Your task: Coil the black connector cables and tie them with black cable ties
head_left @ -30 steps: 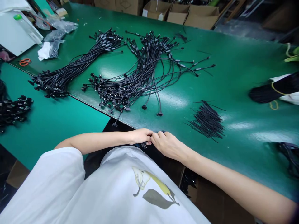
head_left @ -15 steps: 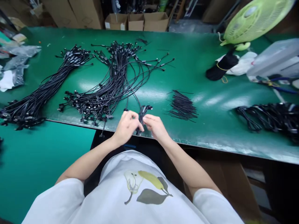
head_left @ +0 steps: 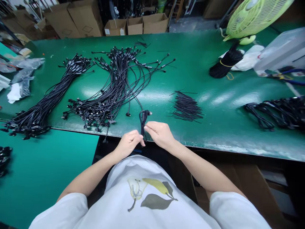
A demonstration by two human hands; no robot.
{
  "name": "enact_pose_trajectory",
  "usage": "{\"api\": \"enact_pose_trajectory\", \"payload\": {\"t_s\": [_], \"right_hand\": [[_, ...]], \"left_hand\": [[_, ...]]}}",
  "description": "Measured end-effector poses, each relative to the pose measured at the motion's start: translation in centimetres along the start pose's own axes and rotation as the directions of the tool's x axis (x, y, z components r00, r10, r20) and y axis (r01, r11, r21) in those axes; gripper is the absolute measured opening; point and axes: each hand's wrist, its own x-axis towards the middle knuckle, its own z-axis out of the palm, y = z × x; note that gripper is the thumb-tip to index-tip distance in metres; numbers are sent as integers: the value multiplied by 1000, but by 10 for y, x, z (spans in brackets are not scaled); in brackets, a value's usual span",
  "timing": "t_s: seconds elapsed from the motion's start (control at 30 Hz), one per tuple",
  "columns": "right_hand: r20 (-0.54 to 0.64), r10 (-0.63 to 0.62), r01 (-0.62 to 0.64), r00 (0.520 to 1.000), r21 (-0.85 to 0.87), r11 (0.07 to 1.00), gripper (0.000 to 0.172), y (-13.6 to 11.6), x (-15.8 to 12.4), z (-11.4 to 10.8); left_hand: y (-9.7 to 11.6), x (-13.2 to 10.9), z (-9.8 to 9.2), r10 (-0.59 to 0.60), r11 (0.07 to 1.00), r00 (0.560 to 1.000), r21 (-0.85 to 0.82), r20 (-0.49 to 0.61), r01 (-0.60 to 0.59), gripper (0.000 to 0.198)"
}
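A black cable folded into a small bundle [head_left: 143, 118] stands at the table's front edge, pinched between both hands. My left hand [head_left: 130, 141] is closed at its lower end, with the fingertips hiding part of it. Against the bundle's right side, my right hand [head_left: 159, 133] pinches with thumb and fingers around its middle. Whether a twist tie is in the fingers cannot be made out. Right of my hands lies a pile of short black twist ties [head_left: 187, 106]. To the left spreads a large heap of loose black cables [head_left: 119, 79] with connector ends.
Another cable bunch [head_left: 57, 89] lies further left on the green table [head_left: 190, 63]. Coiled cables [head_left: 276, 113] are at the right. A tied black bundle [head_left: 225, 65], a green fan [head_left: 257, 19] and a clear plastic box [head_left: 282, 52] stand at the back right.
My left hand has moved down and slightly left, to the bundle's lower end. The right hand has shifted a little lower. More of the bundle's upper part shows.
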Motion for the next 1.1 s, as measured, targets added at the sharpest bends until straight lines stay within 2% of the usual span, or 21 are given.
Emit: {"api": "enact_pose_trajectory", "payload": {"t_s": [0.07,0.13,0.23,0.27,0.3,0.4,0.43,0.5,0.57,0.6,0.63,0.67,0.7,0.73,0.77,0.8,0.83,0.9,0.93,1.0,1.1], "right_hand": [[32,-22,20,999,64,998,34,-3,0,0],[108,-43,24,993,171,985,31,-8,-3,4],[215,29,-119,976,418,901,29,-11,-9,14],[260,76,-207,963,525,826,30,-10,-11,17],[318,124,-309,940,637,706,30,-8,-12,19],[511,181,-542,840,798,262,33,1,-13,25],[552,172,-577,816,799,168,34,3,-14,26],[597,142,-611,790,785,99,36,6,-17,28],[620,112,-630,776,763,143,37,5,-23,26],[605,114,-613,788,753,239,38,3,-27,22],[546,144,-555,825,735,391,39,0,-32,16],[426,186,-449,885,679,581,40,-3,-36,10],[249,206,-314,946,553,772,39,-7,-39,3],[56,170,-178,984,357,917,36,-10,-41,-5],[-93,84,-70,992,140,988,33,-13,-42,-11],[-162,-27,17,986,-66,998,31,-14,-41,-16],[-152,-126,89,980,-235,968,31,-13,-39,-19],[-15,-212,184,977,-439,880,32,-5,-33,-21],[32,-205,194,978,-492,849,31,2,-31,-21],[27,-166,152,986,-575,804,32,18,-32,-20],[-101,-220,96,970,-673,734,30,40,-44,-22]], "left_hand": [[-11,5,5,-115,989,993,-98,2,114,72],[-16,12,5,-149,961,988,-231,32,152,82],[-10,15,-3,18,976,996,-218,92,2,65],[-6,12,-6,89,985,990,-160,112,-70,57],[-3,10,-7,152,985,979,-99,133,-140,51],[1,1,-2,258,964,951,21,170,-266,48],[0,-1,1,258,962,951,47,172,-270,48],[-3,-1,6,204,974,967,70,156,-216,44],[-6,2,8,124,992,989,28,84,-127,36],[-8,4,8,89,996,996,-3,29,-89,32],[-11,7,8,58,998,997,-17,-41,-58,31],[-13,10,7,36,999,992,1,-121,-36,30],[-15,13,6,30,998,982,56,-188,-20,29],[-18,16,6,47,989,972,145,-229,-14,29],[-20,19,6,86,966,968,256,-235,-24,28],[-22,21,7,141,927,969,372,-204,-57,28],[-23,24,8,196,871,971,479,-140,-107,29],[-21,30,9,275,739,961,632,35,-234,30],[-19,33,8,299,674,948,680,107,-289,29],[-12,38,4,338,573,926,744,168,-344,27],[-4,45,-5,359,548,923,769,139,-329,43]]}}
